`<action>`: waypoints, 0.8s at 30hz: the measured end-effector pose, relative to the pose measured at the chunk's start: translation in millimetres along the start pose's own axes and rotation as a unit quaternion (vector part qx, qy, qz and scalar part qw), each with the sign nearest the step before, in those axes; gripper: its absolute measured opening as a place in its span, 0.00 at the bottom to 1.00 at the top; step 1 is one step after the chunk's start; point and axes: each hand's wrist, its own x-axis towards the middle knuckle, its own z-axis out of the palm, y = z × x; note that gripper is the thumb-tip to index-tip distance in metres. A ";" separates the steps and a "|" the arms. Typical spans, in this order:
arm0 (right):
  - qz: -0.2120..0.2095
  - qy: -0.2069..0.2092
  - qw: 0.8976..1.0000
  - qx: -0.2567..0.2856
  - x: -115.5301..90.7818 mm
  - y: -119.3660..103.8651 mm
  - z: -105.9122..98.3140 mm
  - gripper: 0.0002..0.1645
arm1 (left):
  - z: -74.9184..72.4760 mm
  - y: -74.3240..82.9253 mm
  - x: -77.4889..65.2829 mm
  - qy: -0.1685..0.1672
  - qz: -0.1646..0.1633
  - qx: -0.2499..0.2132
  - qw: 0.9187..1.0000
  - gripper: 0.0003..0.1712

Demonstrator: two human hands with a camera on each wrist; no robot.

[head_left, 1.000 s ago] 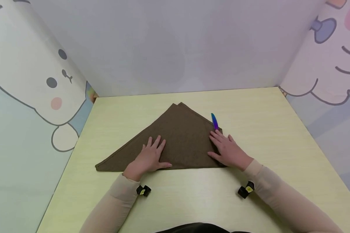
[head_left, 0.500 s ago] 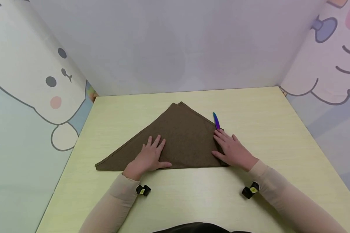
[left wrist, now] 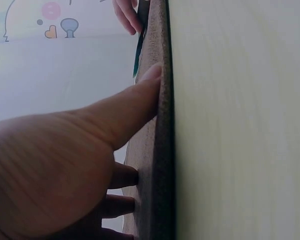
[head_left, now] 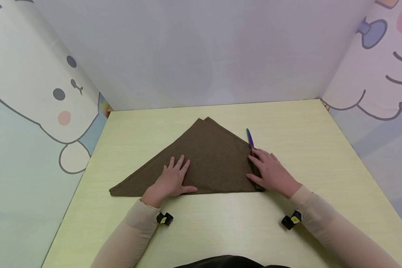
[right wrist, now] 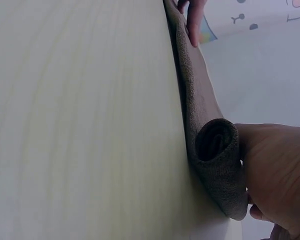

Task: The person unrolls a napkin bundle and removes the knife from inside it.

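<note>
A brown cloth napkin point(head_left: 207, 160) lies folded into a broad triangle, its long edge toward the person. Its right corner is rolled up, and the spiral end of the roll point(right wrist: 217, 142) shows in the right wrist view. From the roll's far end sticks the blue-purple blade of a table knife point(head_left: 250, 137); the rest of it is hidden. My left hand point(head_left: 169, 182) rests on the napkin left of its middle, fingers spread, thumb along the near edge. My right hand point(head_left: 273, 173) lies over the roll, its fingers and thumb reaching across onto the napkin.
The pale wooden table point(head_left: 305, 130) extends around the napkin on all sides. A white panel point(head_left: 214, 56) stands behind it, with cartoon-printed panels point(head_left: 37, 93) at either side. Each wrist carries a small black camera point(head_left: 291, 220).
My right hand has slid a little to the right with the roll, and the knife blade has shifted right and turned more edge-on. The left hand has stayed in place.
</note>
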 end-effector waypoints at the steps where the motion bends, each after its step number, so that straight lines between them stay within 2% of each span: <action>1: -0.002 0.006 1.000 0.002 -0.6 0.9 0.4 0.44 | 0.2 -0.1 0.0 0.001 0.000 0.000 1.000 0.60; 24: -0.007 0.051 0.999 0.009 -11.7 13.5 -4.4 0.42 | 1.6 -0.5 -0.6 0.006 0.001 -0.012 1.000 0.60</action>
